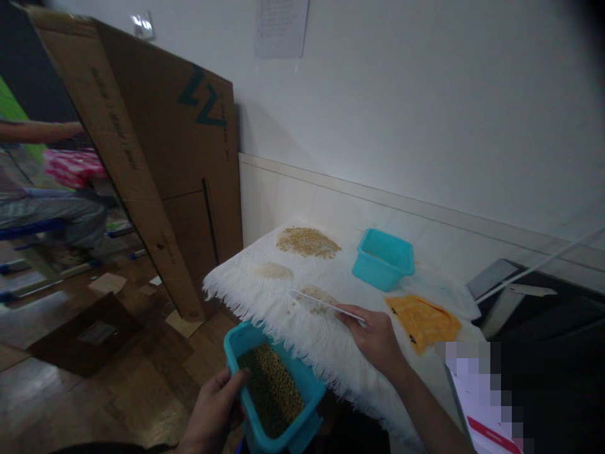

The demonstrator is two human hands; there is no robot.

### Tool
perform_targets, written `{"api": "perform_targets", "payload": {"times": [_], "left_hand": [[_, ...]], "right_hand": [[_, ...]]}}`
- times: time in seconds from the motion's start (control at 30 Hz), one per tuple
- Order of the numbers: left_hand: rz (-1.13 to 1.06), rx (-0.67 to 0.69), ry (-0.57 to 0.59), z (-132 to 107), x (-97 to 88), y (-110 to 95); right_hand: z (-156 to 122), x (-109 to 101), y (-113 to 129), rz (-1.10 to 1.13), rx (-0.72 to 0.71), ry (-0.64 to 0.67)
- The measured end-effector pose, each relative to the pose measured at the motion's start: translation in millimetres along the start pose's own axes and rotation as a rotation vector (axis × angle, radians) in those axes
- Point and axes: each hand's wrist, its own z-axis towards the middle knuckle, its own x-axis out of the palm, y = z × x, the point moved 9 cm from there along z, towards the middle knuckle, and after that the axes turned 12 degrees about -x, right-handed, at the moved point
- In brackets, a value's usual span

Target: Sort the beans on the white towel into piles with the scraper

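Observation:
My left hand (pixel 212 410) grips the near rim of a teal plastic tub (pixel 302 384) filled with greenish-yellow beans (pixel 271 391), held just below the table's front-left edge. My right hand (pixel 375 337) pinches a thin white flat card (pixel 326 304) that lies tilted over a small scatter of grains on the white fringed cloth (pixel 293 328). A larger heap of yellow grains (pixel 307 241) lies at the cloth's far left, and a pale smaller heap (pixel 273 271) lies nearer.
An empty teal tub (pixel 384 257) stands at the far middle of the cloth, an orange packet (pixel 423 321) to its right. A big cardboard sheet (pixel 161 157) leans against the wall at left. Another person sits far left. Papers (pixel 482 416) lie at right.

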Motion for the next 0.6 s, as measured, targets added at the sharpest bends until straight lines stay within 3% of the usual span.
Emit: {"api": "perform_targets", "payload": {"times": [0.27,0.6], "left_hand": [[0.004,0.017,0.029,7,-1.1,5],[0.005,0.017,0.013,1,1.4,1]], "right_hand": [[-12,-9,9,-0.074,0.017,-0.045],[-16,-3,12,-0.123,0.085,-0.029]]}}
